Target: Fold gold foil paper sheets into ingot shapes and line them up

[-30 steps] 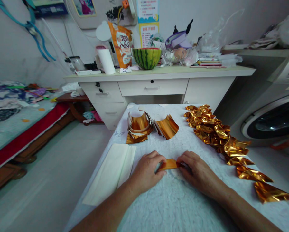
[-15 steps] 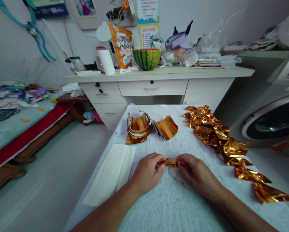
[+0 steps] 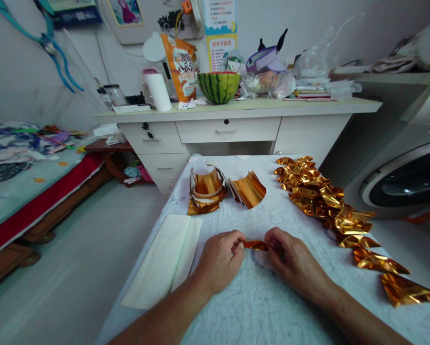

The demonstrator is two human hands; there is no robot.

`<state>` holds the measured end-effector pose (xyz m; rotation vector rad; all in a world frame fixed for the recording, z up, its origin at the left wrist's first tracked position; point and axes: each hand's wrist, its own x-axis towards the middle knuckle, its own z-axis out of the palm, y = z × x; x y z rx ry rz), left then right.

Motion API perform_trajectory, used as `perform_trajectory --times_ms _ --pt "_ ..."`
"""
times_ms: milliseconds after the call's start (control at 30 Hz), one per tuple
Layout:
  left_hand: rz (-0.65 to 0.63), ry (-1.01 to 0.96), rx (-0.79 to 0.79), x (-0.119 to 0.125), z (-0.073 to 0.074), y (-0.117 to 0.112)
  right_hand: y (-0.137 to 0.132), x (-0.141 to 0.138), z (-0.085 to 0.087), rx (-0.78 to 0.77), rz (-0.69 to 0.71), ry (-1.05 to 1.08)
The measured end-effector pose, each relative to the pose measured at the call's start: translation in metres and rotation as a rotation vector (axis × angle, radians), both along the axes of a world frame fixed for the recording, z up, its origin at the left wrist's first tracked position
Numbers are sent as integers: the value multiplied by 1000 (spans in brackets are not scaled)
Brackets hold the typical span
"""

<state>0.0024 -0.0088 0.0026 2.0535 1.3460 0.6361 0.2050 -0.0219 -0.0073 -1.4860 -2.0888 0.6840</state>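
Observation:
Between my two hands stretches a narrow folded piece of gold foil paper (image 3: 255, 245), held just above the cloth-covered table (image 3: 232, 306). My left hand (image 3: 222, 258) pinches its left end between thumb and fingers. At the right end, my right hand (image 3: 290, 258) is closed on it, its fingertips partly hidden. Beyond my hands lie a stack of curved gold foil sheets (image 3: 206, 189) and a smaller curled stack of foil sheets (image 3: 249, 189). Folded gold foil pieces (image 3: 308, 196) form a long row down the table's right side.
Left of my hands lies a folded pale sheet (image 3: 161, 263). A white desk (image 3: 227, 129) stands behind the table, bearing a halved watermelon (image 3: 218, 87), an orange pouch (image 3: 182, 67) and plastic bags. A washing machine (image 3: 409, 143) is at right, a bed (image 3: 39, 191) at left.
The foil between my hands has gone from a rounded, open loop to a flatter, thinner strip. Both hands have stayed nearly in place, with the view shifting slightly.

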Motion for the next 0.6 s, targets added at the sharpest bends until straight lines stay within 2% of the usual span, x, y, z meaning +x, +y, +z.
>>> perform_trajectory --times_ms 400,600 --pt "4 23 53 0 -11 2 -2 0 3 -16 41 26" --pt "-54 2 81 1 -7 0 -2 1 2 -21 23 41"
